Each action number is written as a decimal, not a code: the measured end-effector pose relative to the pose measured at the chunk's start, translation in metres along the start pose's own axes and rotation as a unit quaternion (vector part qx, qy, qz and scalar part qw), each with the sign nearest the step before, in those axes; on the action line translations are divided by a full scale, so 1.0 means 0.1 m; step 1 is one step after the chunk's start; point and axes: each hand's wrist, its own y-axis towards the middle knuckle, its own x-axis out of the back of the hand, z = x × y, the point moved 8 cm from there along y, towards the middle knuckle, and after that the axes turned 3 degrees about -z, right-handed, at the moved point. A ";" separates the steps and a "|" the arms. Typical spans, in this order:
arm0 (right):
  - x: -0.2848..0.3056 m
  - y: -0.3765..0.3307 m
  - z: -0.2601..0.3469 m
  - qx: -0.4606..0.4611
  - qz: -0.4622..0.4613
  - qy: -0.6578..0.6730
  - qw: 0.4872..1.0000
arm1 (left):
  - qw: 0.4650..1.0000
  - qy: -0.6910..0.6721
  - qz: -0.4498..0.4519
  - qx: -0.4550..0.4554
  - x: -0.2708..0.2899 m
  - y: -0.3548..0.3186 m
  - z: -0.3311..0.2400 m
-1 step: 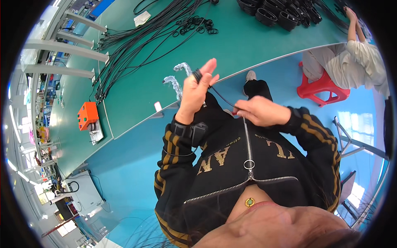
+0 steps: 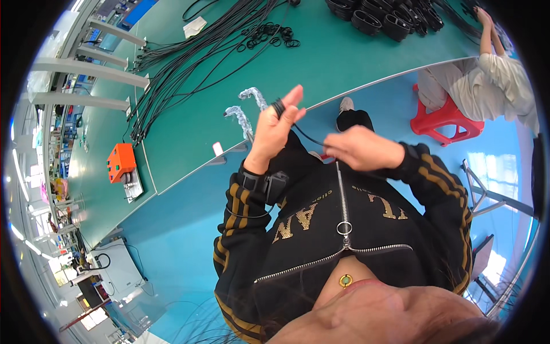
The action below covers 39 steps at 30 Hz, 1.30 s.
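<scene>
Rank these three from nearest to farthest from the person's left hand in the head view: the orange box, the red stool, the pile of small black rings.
From the left hand:
1. Pile of small black rings, up on the green bench, beyond the fingertips.
2. Orange box, far to the hand's left on the bench.
3. Red stool, off to the right on the blue floor.

Left hand pinches a black cable running to the right hand, above the green table

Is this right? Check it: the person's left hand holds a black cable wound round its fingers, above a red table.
Not quite: the table is green, not red, as the head view shows. The left hand does hold a black cable wound round its fingers.
</scene>
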 end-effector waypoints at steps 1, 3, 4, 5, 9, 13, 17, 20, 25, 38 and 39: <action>0.17 0.11 0.12 0.044 -0.016 -0.066 0.997 | 0.999 -0.008 0.037 0.039 -0.10 -0.06 0.08; 0.35 0.31 0.11 0.082 -0.034 -0.134 0.987 | 0.987 -0.024 0.112 0.115 -0.29 -0.19 0.21; 0.48 0.41 0.05 0.098 -0.083 -0.126 0.984 | 0.986 -0.026 0.118 0.116 -0.34 -0.21 0.17; 0.58 0.43 0.02 0.114 -0.131 -0.119 0.978 | 0.975 -0.060 0.153 0.152 -0.45 -0.25 0.14; 0.33 0.47 -0.40 0.091 -0.142 0.013 0.986 | 0.941 -0.164 0.205 0.215 -0.50 -0.32 0.05; -0.10 0.18 -0.68 -0.123 -0.113 0.147 0.975 | 0.936 -0.274 0.141 0.169 -0.32 -0.19 -0.06; -0.34 -0.06 -0.55 -0.115 -0.053 0.057 0.990 | 0.946 -0.315 0.000 0.083 -0.11 -0.04 -0.10; -0.28 -0.10 -0.37 -0.094 -0.023 -0.045 0.994 | 0.954 -0.293 -0.041 0.049 -0.04 0.02 -0.02; -0.06 0.00 -0.03 -0.005 0.023 -0.253 0.967 | 0.992 -0.121 -0.021 0.022 -0.06 -0.05 0.14; 0.06 0.56 -0.37 -0.018 0.047 0.251 0.967 | 0.966 -0.166 0.142 0.136 -0.50 -0.26 0.14; -0.07 0.54 -0.43 -0.075 0.095 0.378 0.918 | 0.963 -0.179 0.147 0.135 -0.51 -0.27 0.13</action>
